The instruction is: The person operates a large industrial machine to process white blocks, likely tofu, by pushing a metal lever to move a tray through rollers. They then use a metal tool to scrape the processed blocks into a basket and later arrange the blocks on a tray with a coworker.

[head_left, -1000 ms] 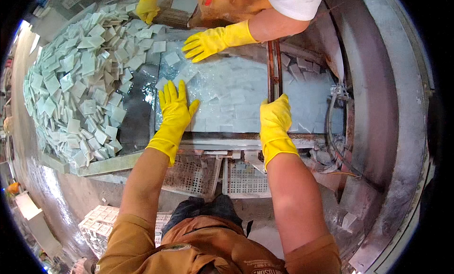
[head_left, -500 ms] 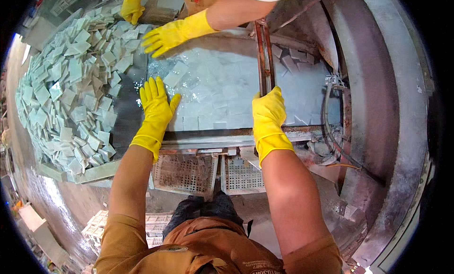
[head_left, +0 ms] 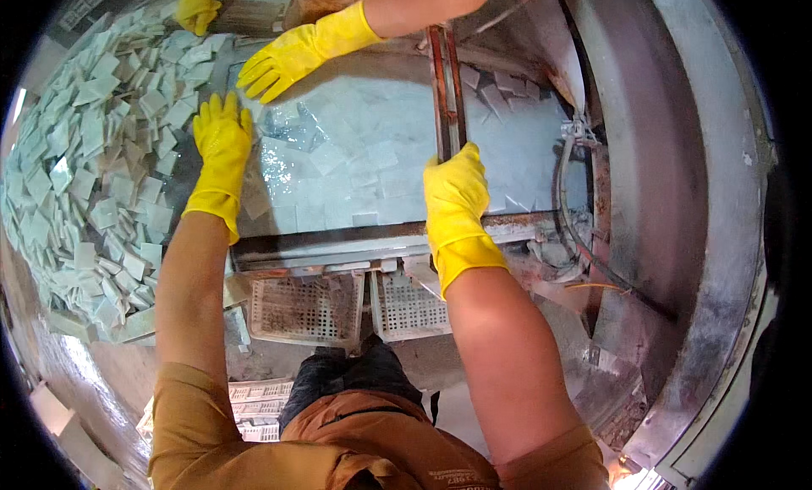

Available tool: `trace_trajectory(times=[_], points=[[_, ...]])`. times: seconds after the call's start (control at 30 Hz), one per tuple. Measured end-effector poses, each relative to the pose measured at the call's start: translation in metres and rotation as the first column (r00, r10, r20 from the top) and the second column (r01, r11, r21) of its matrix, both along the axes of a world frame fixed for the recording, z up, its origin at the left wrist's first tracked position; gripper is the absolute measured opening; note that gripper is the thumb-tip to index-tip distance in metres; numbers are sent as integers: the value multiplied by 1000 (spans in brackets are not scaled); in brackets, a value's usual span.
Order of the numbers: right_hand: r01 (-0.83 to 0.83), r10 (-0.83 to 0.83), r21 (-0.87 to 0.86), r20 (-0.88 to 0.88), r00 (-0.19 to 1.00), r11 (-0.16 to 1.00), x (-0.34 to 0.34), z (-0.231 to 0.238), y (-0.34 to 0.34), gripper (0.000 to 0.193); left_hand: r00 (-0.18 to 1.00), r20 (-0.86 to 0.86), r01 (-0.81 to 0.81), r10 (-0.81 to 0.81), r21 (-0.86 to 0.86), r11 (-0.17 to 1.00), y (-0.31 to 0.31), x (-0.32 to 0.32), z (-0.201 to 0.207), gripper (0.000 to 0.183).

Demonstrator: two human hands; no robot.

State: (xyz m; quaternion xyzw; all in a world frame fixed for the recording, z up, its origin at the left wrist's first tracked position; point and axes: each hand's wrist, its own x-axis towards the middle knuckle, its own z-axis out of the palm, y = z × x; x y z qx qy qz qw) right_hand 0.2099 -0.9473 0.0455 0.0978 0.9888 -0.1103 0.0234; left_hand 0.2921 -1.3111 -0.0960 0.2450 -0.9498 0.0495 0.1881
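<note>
Both my hands wear yellow rubber gloves. My left hand (head_left: 220,143), fingers stretched out, lies at the left end of a trough of milky water (head_left: 381,109), beside a heap of pale green square tiles (head_left: 106,164). My right hand (head_left: 458,190) is wrapped round the near end of a rusty metal bar frame (head_left: 447,93) that spans the trough. Pale tiles (head_left: 326,158) lie in the water between my hands. Across the trough, a co-worker's yellow-gloved hand (head_left: 283,63) reaches over the water's far left corner, and their other gloved hand (head_left: 197,10) is by the heap's far edge.
Below the trough's near rim (head_left: 338,251) stand two perforated plastic crates (head_left: 309,312). Darker tiles (head_left: 507,86) rest in the far right corner. A hose (head_left: 562,181) hangs at the right end, near a large curved grey wall (head_left: 710,152). More crates (head_left: 258,401) stand on the floor behind.
My left hand has moved left, from over the water to the trough's end by the heap. The view has shifted slightly; my right hand keeps its grip on the bar frame.
</note>
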Motion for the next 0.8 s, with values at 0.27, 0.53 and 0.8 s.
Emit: trace_trajectory(times=[0.27, 0.53, 0.8], points=[[4, -4, 10, 26, 1000, 1000, 1, 5, -6, 46, 974, -38, 225, -222, 80, 971, 47, 20, 1, 51], [7, -7, -9, 25, 1000, 1000, -2, -2, -2, 47, 991, 90, 52, -95, 398, 916, 113, 23, 44, 78], [-18, 18, 22, -6, 1000, 1000, -1, -9, -1, 46, 992, -59, 127, -114, 383, 915, 87, 15, 61, 48]])
